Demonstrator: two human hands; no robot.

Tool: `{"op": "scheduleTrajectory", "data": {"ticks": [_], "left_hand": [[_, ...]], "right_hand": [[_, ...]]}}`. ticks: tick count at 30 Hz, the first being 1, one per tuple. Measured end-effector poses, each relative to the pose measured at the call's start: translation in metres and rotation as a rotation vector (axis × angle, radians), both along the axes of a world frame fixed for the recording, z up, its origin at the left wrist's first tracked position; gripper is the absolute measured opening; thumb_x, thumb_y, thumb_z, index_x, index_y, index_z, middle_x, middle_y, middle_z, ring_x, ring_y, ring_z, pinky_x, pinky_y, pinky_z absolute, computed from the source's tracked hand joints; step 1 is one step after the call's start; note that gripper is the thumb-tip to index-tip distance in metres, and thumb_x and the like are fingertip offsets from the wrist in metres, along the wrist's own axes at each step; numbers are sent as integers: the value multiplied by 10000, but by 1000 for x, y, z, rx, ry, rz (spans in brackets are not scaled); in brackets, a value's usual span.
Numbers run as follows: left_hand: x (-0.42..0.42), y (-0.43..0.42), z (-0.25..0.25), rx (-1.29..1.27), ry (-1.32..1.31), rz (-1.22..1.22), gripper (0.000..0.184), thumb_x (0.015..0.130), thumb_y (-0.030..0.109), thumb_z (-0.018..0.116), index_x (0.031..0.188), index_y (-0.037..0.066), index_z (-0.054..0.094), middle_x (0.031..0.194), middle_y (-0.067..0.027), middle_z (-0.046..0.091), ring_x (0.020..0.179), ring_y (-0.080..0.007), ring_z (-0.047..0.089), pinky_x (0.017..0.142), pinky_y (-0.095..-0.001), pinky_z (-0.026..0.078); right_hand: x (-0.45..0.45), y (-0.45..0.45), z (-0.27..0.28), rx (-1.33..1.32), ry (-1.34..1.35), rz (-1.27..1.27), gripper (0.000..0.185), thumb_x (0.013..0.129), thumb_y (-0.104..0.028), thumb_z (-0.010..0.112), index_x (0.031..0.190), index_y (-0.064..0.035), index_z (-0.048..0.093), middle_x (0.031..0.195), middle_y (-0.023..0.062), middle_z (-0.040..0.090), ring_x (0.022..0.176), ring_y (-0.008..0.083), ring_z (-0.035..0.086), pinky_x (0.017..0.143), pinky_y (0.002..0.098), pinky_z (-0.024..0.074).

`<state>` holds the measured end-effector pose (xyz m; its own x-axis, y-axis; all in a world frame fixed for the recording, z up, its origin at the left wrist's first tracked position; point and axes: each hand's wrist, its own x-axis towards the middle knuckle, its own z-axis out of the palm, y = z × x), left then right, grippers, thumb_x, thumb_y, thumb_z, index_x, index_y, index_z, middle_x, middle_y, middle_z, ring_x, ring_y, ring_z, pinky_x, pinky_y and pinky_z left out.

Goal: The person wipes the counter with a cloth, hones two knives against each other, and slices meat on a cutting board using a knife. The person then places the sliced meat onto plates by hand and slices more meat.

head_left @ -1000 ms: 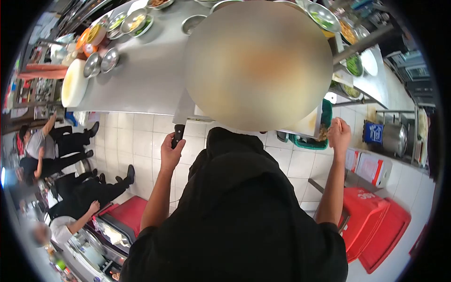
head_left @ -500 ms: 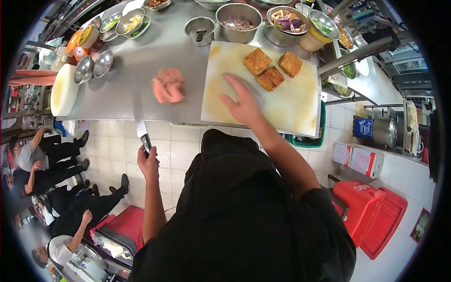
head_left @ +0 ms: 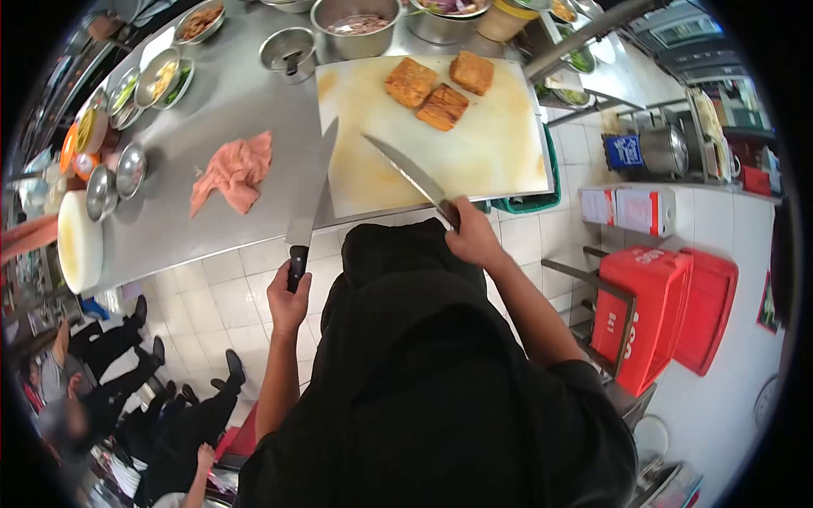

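My left hand [head_left: 289, 296] is closed round the black handle of a long knife [head_left: 313, 196], whose blade points up over the counter's edge beside the board. In my right hand [head_left: 474, 234] is the dark handle of a second knife [head_left: 411, 173]; its blade slants up and left over the white cutting board [head_left: 491, 161]. Three browned fried blocks lie on the board's upper part: one at the left [head_left: 411, 81], one at the right [head_left: 472, 73] and one lower [head_left: 443, 107]. A crumpled pink cloth [head_left: 235, 172] rests on the steel counter to the left.
Metal bowls stand behind the board, one with meat [head_left: 356, 25], one with a handled tool [head_left: 289, 55]. Small bowls [head_left: 130, 169] and a round white board [head_left: 80, 243] are at the left. People in dark clothes [head_left: 182, 432] are lower left. A red bin [head_left: 641, 313] stands right.
My right hand has left the board's surface and now holds a knife. The view has turned, so the cloth and board appear further left. The left knife's blade now lies nearer the board.
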<state>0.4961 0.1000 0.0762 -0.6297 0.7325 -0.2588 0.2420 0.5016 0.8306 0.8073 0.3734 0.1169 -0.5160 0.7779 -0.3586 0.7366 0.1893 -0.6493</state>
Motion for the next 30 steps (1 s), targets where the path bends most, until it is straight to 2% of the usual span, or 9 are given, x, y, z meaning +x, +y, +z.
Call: {"op": "scheduleTrajectory", "data": {"ticks": [3, 5, 7, 8, 10, 14, 20, 25, 30], "left_hand": [[-1, 15, 5, -40, 143, -133, 460, 874, 145, 826, 1270, -29, 670, 895, -179, 731, 777, -251, 707, 741, -360, 565], [-3, 20, 1, -75, 206, -192, 464, 873, 160, 827, 1275, 3, 657, 901, -189, 734, 778, -307, 721, 728, -391, 571], [-2, 25, -3, -107, 228, -226, 467, 875, 177, 825, 1279, 36, 638, 909, -197, 736, 784, -356, 729, 719, -425, 574], [-2, 28, -4, -120, 223, -220, 468, 877, 187, 822, 1280, 53, 624, 915, -200, 737, 790, -377, 731, 715, -445, 575], [-5, 29, -3, -169, 247, -217, 468, 885, 202, 813, 1283, 76, 599, 925, -204, 739, 801, -410, 732, 711, -478, 574], [-8, 42, 0, -176, 378, -236, 415, 925, 216, 760, 1275, 85, 583, 975, -236, 737, 885, -473, 715, 760, -530, 571], [0, 40, 7, -66, 319, -178, 361, 961, 167, 718, 1279, 29, 620, 993, -243, 726, 878, -449, 714, 776, -493, 562], [13, 38, 16, -18, -528, 153, 354, 1133, 285, 451, 1268, 15, 636, 873, -77, 698, 618, -119, 601, 545, -282, 523], [40, 43, -4, 8, -539, 259, 317, 1094, 278, 544, 1274, 26, 611, 861, -76, 688, 610, -131, 596, 539, -293, 518]], "right_hand": [[47, -37, 17, -59, -59, -153, 467, 849, -71, 676, 1288, -28, 525, 932, 246, 716, 850, 426, 720, 770, 492, 563], [89, -58, 14, 131, -26, -245, 471, 872, -94, 695, 1321, -96, 551, 918, 199, 735, 819, 405, 728, 747, 485, 577], [127, -65, 8, 219, -5, -400, 455, 912, -43, 679, 1343, -106, 550, 861, 140, 710, 752, 292, 724, 714, 433, 574], [146, -64, 3, 277, 46, -432, 404, 949, -45, 668, 1332, -98, 550, 796, 69, 645, 639, 193, 648, 595, 361, 534], [156, -59, 6, -96, 345, -839, 274, 1009, -72, 620, 1278, -79, 566, 760, -10, 538, 582, 103, 519, 503, 266, 451], [159, -44, 13, -322, 665, -861, 228, 1057, -139, 562, 1256, -36, 524, 841, 8, 582, 579, 81, 524, 481, 234, 411], [152, -29, -13, -393, 639, -593, 104, 1048, -101, 615, 1121, -49, 562, 798, -3, 574, 589, 69, 507, 512, 239, 410], [149, -29, -13, -342, 551, -436, 127, 1061, -143, 627, 1117, -38, 583, 752, -27, 550, 600, 51, 497, 524, 236, 420], [148, -13, -10, -366, 502, -337, 149, 1070, -163, 624, 1131, -28, 608, 755, -27, 560, 599, 54, 500, 529, 241, 422]]}}
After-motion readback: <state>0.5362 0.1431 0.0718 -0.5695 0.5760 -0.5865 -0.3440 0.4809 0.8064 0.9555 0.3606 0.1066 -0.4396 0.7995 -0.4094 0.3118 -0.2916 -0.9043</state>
